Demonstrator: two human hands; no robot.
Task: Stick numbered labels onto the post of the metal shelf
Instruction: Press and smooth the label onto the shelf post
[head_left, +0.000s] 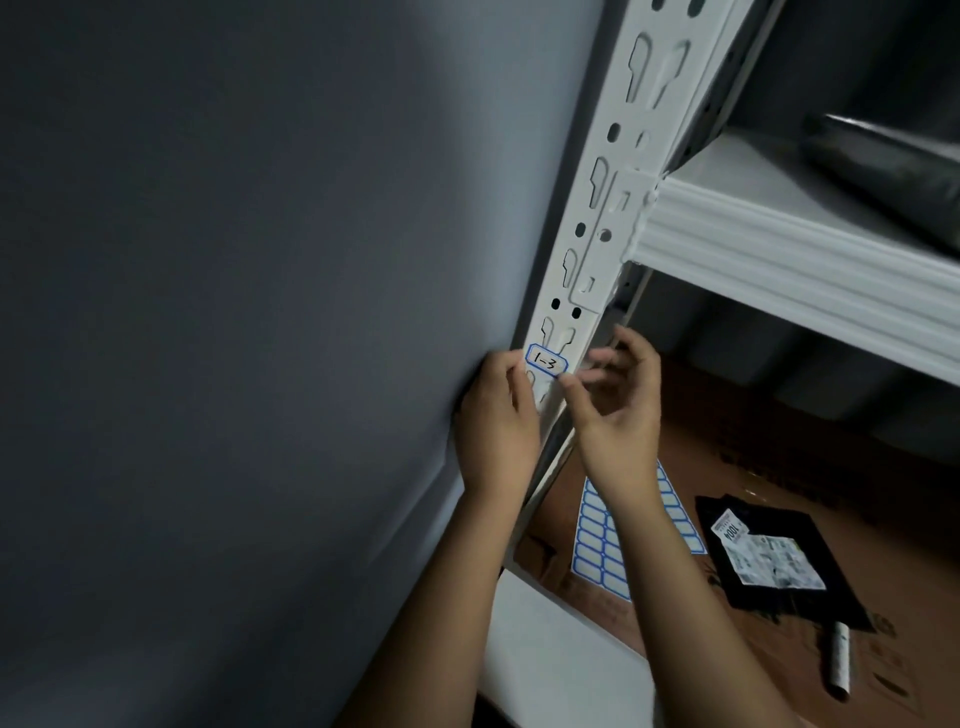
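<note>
A white perforated metal shelf post (618, 171) slants from the top right toward the middle. A blue-bordered label (545, 360) marked "1-3" lies across the post face. My left hand (496, 421) pinches the label's left end with thumb and forefinger. My right hand (618, 400) pinches its right end, with the other fingers spread. On the lower shelf, a sheet of blank blue-bordered labels (602, 535) lies partly hidden behind my right forearm.
A grey wall fills the left half. A white shelf beam (779, 260) runs right from the post, with a dark bag (893, 171) on the shelf above it. On the brown lower shelf lie a black parcel (774, 561) with a white shipping slip and a marker pen (837, 665).
</note>
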